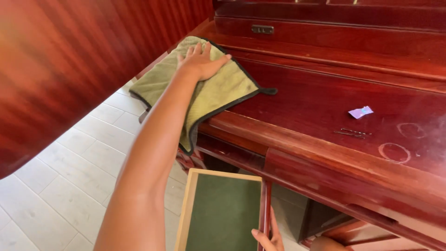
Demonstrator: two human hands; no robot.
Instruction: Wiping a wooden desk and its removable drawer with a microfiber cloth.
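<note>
Nearest the camera, bottom edge: right hand, only the fingers in view, curled around the red wooden side rail of an open drawer, so it grips that rail. Drawer is pulled out below the desk front, pale wood rim, dark green lining inside. Below it all, a floor of light grey tiles. Left arm runs up from the bottom of the frame to the desk's left corner. Left hand lies flat, palm down, fingers spread, pressed on a green cloth; nothing pinched or closed around, just flat contact. Cloth is olive-green microfibre with dark edging, lying on the left corner of the desk top, one part draped over the front edge and hanging down, a small dark loop sticking out on its right side. Desk top is glossy red-brown wood. Further right on it, well apart from the cloth: a small crumpled purple wrapper, two thin dark hairpins just in front of it, and two pale ring marks near the right edge. Behind, the raised back section of the desk carries a small metal plate. Far left, a red wood panel, blurred.
</note>
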